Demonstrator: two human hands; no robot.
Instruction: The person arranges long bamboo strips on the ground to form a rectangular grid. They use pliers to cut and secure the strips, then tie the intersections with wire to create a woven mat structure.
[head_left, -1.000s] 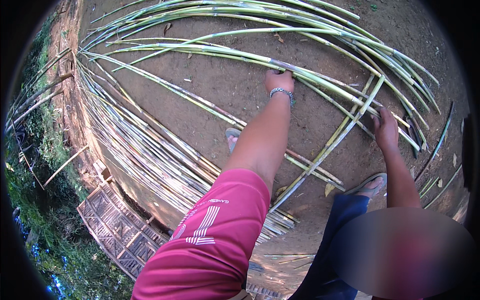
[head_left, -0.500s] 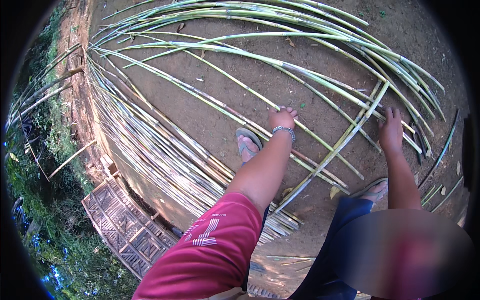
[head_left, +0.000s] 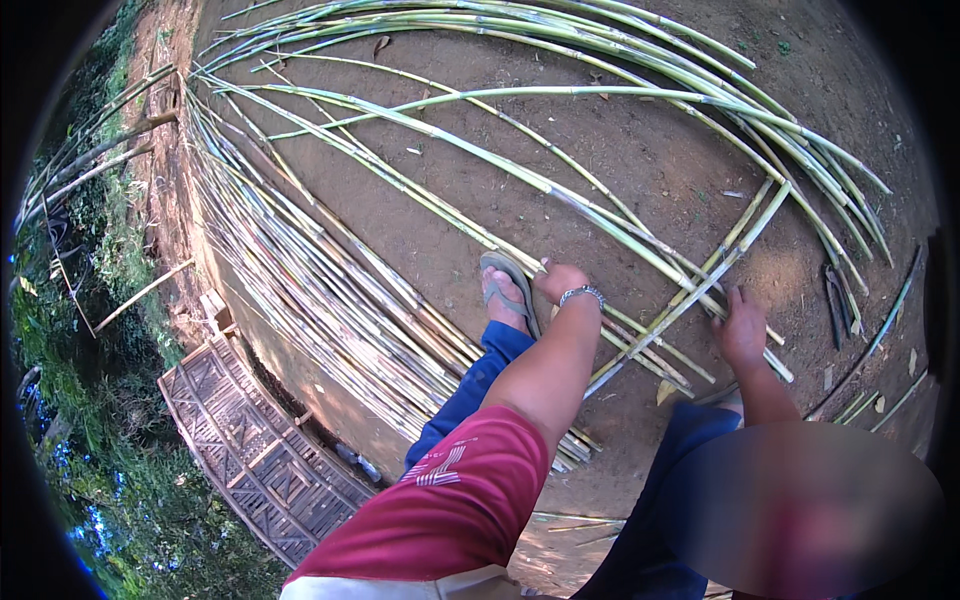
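My left hand (head_left: 563,282), with a chain bracelet at its wrist, is closed round a thin green bamboo pole (head_left: 445,213) that lies along another pole. Further right, my right hand (head_left: 740,328) has its fingers curled over a thicker green bamboo pole (head_left: 470,147); its cut end shows just past the hand. The palm side of both hands is hidden. Beneath the poles, between my hands, a pale bamboo crosspiece (head_left: 735,245) lies slantwise on the ground. My sandalled left foot (head_left: 508,293) stands beside the left hand.
A dense row of bamboo poles (head_left: 330,290) lies to the left, and a curved bunch of green poles (head_left: 600,40) at the far side. A slatted bamboo platform (head_left: 250,440) stands lower left. Dark slim pieces (head_left: 835,305) and a dark green hose-like length (head_left: 900,290) lie right.
The left hand's pole has shifted left, against its neighbours. My right hand has come left and nearer, and the thicker pole has moved with it. My left foot has stepped slightly right.
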